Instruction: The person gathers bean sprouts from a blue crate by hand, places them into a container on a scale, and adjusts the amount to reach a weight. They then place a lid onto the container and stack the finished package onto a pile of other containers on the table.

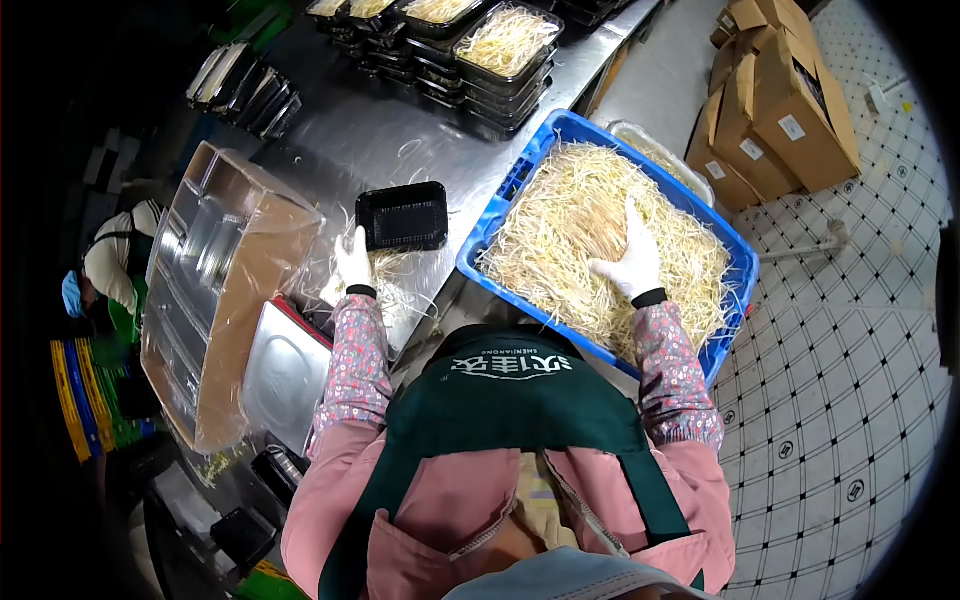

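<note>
My left hand, in a white glove, is at the near left corner of a black plastic tray, its fingers closed on the edge. Nothing lies inside this tray. Loose bean sprouts are scattered on the metal table just below it. My right hand, also gloved, lies on a heap of bean sprouts with its thumb spread from the fingers. That heap fills a blue plastic crate in front of me on the right.
Stacked trays of sprouts stand at the table's far side. On the left is a plastic-lined cardboard box of clear lids, beside a metal scale. Cardboard boxes sit at the far right. Another person is at the far left.
</note>
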`<state>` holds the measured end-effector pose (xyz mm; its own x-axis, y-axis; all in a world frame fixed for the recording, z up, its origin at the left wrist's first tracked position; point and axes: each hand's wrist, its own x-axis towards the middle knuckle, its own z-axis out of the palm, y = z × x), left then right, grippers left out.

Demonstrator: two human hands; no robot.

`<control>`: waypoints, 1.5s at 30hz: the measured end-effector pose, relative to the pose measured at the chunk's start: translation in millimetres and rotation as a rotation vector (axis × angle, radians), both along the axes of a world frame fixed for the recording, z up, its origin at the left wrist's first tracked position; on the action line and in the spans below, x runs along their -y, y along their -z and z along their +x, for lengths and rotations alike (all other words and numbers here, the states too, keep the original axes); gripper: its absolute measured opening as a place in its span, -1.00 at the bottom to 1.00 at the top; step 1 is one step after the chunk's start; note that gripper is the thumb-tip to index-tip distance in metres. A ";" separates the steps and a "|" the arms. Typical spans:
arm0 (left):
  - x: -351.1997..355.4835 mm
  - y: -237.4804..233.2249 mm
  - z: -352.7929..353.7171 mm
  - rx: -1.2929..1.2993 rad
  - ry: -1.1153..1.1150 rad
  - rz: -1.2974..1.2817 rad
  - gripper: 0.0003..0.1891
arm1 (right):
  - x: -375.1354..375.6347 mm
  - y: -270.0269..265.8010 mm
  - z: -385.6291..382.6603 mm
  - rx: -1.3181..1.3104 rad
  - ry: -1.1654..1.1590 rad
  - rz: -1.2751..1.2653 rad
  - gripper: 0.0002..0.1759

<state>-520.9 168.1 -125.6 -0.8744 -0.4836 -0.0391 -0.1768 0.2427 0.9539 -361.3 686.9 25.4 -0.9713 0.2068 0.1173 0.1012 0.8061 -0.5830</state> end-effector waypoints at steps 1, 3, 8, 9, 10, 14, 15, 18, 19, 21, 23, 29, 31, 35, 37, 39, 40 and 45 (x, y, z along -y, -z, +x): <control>-10.2 -7.5 -0.6 0.024 0.011 0.055 -0.15 | -3.0 -1.7 -2.1 0.014 -0.042 0.050 0.42; -31.2 -25.4 -0.2 -0.043 0.014 0.050 -0.27 | -11.3 -5.4 -3.9 0.043 -0.116 0.148 0.46; -39.9 -0.5 -14.9 -0.042 -0.136 0.058 -0.69 | -24.1 -3.3 -9.6 0.192 -0.037 -0.034 0.35; -39.0 -0.1 -15.0 -0.020 -0.168 0.030 -0.71 | -27.1 -7.1 -10.1 0.202 -0.048 -0.070 0.32; -39.9 0.5 -16.8 -0.020 -0.245 0.076 -0.71 | -33.2 -12.8 -10.8 0.212 -0.057 -0.106 0.30; -58.6 -34.5 -6.9 -0.259 -0.410 0.288 -0.78 | -55.0 -51.9 -10.9 0.153 -0.030 -0.294 0.18; -59.7 -43.0 -3.6 -0.296 -0.408 0.326 -0.78 | -66.3 -50.4 -11.7 0.072 -0.019 -0.400 0.17; -59.7 -66.6 8.5 -0.372 -0.394 0.433 -0.78 | -83.6 -40.9 -19.3 0.177 -0.034 -0.314 0.18; -65.3 -85.4 14.3 -0.372 -0.395 0.465 -0.78 | -80.9 -53.4 -22.5 0.267 -0.001 -0.016 0.18; -72.2 -115.7 27.8 -0.381 -0.411 0.535 -0.79 | -79.9 -63.4 -27.0 0.273 0.000 0.157 0.22; -63.2 -122.2 39.2 -0.362 -0.373 0.371 -0.78 | -100.0 -35.9 -37.8 0.025 -0.096 -0.199 0.27; -32.5 -150.4 64.2 -0.425 -0.292 0.436 -0.63 | -27.0 -99.2 -70.6 0.292 -0.126 0.320 0.29; -11.4 -158.1 73.8 -0.460 -0.244 0.355 -0.57 | 13.5 -117.2 -82.6 0.111 -0.230 0.158 0.27; 30.9 -172.0 88.6 -0.547 -0.238 0.003 -0.49 | 147.2 -158.3 -107.0 0.002 -0.448 0.310 0.13; 42.4 -213.2 113.1 -0.559 -0.285 -0.446 -0.45 | 225.2 -160.9 -122.3 -0.117 -0.646 0.390 0.00; 52.1 -240.9 131.9 -0.522 -0.304 -0.654 -0.35 | 308.3 -182.2 -116.1 -0.132 -0.791 0.503 -0.39; 60.2 -253.4 140.3 -0.457 -0.297 -0.779 -0.32 | 350.0 -181.5 -115.7 -0.158 -0.862 0.546 -0.46; 90.5 -260.2 187.2 -0.068 -0.135 -0.841 -0.29 | 514.9 -151.1 -88.5 -0.366 -1.189 0.527 -0.66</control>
<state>-333.7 77.6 134.6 -0.7947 -0.4284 0.4299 -0.2043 0.8558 0.4752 -449.8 172.0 176.5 -0.4251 -0.8805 0.2097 -0.9024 0.4304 -0.0222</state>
